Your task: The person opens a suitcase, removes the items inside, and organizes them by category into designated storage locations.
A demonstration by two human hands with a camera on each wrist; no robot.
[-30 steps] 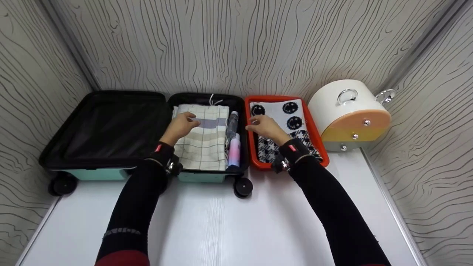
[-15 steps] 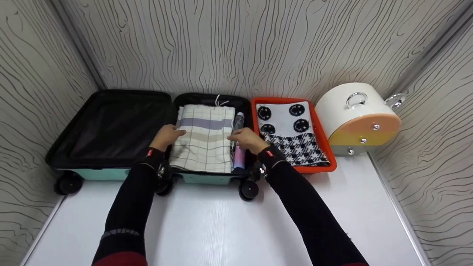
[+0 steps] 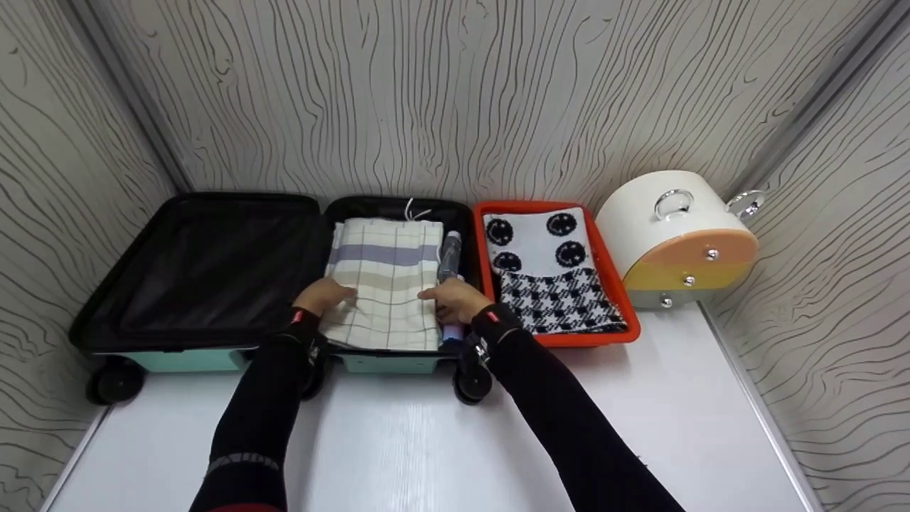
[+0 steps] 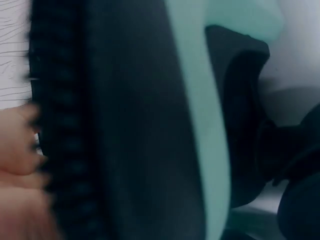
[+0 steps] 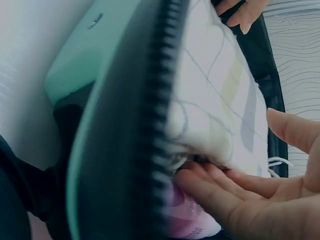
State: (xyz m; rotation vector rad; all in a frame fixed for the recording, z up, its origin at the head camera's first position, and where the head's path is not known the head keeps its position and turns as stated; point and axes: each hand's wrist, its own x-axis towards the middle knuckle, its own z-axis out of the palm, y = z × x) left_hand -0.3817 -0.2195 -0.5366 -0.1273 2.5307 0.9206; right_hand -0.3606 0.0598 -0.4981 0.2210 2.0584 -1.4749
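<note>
Cream checked cloth [image 3: 387, 313], banded in mauve and tan, lies folded in the right half of a spread-out turquoise suitcase [image 3: 181, 363], which stands along the far edge of the desk [image 3: 398, 448], towards its left corner. The left hand [image 3: 321, 295] touches the cloth's left side, the right hand [image 3: 458, 299] its right side, both low towards the near end; set opposite each other like this, they probably steady the stack evenly, so that neither side slides or rucks up.

On the right, the thumb stands well apart from the fingers [image 5: 237, 197], which are straight and tucked down between the cloth and the pink bottle [image 3: 453, 332], presumably because that narrow gap gives the only way to the cloth's side. The left thumb lies on top of the cloth, but the suitcase rim hides much of that hand, so I can't tell whether its fingers pinch anything.

A grey bottle [image 3: 451, 256] lies lengthwise beyond the pink one (the strip beside the cloth likely suits slim things). Farther right along the desk's far edge, an orange basket [image 3: 597, 339] holds houndstooth fabric [image 3: 561, 302], and a white drawer box [image 3: 633, 220] sits near the far right corner.
</note>
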